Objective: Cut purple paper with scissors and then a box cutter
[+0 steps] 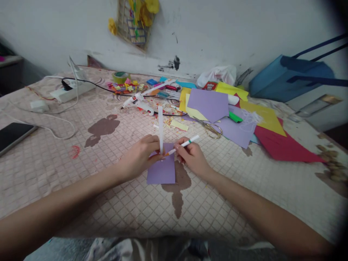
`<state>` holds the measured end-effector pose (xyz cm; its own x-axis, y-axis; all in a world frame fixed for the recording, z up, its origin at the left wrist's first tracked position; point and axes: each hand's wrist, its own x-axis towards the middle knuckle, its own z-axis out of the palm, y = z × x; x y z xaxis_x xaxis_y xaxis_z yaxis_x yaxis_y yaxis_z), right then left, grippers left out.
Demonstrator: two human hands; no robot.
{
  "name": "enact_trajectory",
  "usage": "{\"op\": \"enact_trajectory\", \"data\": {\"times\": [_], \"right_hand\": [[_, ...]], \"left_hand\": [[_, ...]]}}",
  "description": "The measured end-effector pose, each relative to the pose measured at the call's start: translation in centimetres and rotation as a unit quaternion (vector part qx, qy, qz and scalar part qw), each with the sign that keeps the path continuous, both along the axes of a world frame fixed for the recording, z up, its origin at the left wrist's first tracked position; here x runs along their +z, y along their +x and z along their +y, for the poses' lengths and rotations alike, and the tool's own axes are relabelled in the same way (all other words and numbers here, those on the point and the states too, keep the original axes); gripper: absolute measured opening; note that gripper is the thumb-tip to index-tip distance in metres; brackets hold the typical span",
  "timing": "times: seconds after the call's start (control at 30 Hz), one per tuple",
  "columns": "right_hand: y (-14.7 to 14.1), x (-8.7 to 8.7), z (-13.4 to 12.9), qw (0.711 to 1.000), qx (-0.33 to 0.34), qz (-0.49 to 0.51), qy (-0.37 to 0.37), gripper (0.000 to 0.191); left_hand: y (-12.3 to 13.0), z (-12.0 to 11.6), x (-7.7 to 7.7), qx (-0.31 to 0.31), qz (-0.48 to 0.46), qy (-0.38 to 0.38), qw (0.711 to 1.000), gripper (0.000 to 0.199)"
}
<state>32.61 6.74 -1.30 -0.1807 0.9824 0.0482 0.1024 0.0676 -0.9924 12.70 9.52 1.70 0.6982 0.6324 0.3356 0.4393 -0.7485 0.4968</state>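
A small purple sheet (161, 173) lies on the patterned tablecloth in front of me. My left hand (144, 154) is at its upper left, fingers pinched round the lower end of a narrow white strip (160, 127) that points away from me. In my right hand (191, 154) is a white pen (190, 141) with a green band, held between thumb and fingers. Its orange tip end reaches over the sheet, close to my left fingertips. Whether the tip touches the paper is too small to tell.
Beyond my hands lie a white glue gun (138, 103), scissors (212, 129), paper scraps and a green tape roll (121, 77). Coloured sheets (285, 143) spread to the right, near a blue bag (288, 79). A power strip (72, 90) with cables and a phone (15, 135) are at left.
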Motion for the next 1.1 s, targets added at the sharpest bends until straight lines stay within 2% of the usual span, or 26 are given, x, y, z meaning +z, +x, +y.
{"op": "enact_trajectory", "data": {"times": [0.2, 0.4, 0.53, 0.6, 0.67, 0.73, 0.83, 1.1], "right_hand": [[1.0, 0.2, 0.7, 0.999, 0.040, 0.013, -0.026, 0.023], [1.1, 0.4, 0.6, 0.999, -0.006, 0.003, 0.040, 0.018], [0.7, 0.5, -0.3, 0.984, 0.004, -0.101, 0.145, 0.021], [0.6, 0.4, -0.7, 0.963, 0.032, -0.180, 0.199, 0.023], [0.5, 0.3, -1.0, 0.939, 0.063, -0.249, 0.227, 0.035], [0.4, 0.1, -1.1, 0.920, 0.086, -0.298, 0.238, 0.048], [0.4, -0.2, -1.2, 0.907, 0.095, -0.331, 0.240, 0.053], [0.3, -0.2, -1.3, 0.907, 0.093, -0.335, 0.236, 0.053]], "left_hand": [[-0.2, 0.1, 0.1, 0.000, -0.005, -0.006, 1.000, 0.004], [-0.3, 0.2, 0.2, -0.004, 0.005, -0.011, 1.000, 0.005], [-0.3, 0.2, 0.1, -0.009, 0.007, -0.005, 1.000, 0.005], [-0.3, 0.2, 0.0, -0.007, 0.008, 0.000, 1.000, 0.004], [-0.3, 0.1, 0.0, -0.004, 0.009, 0.003, 1.000, 0.003], [-0.2, 0.1, 0.0, -0.001, 0.009, 0.002, 1.000, 0.002], [-0.1, 0.1, 0.0, 0.001, 0.008, -0.001, 1.000, 0.002], [-0.1, 0.0, 0.2, 0.001, 0.011, -0.010, 1.000, 0.007]]}}
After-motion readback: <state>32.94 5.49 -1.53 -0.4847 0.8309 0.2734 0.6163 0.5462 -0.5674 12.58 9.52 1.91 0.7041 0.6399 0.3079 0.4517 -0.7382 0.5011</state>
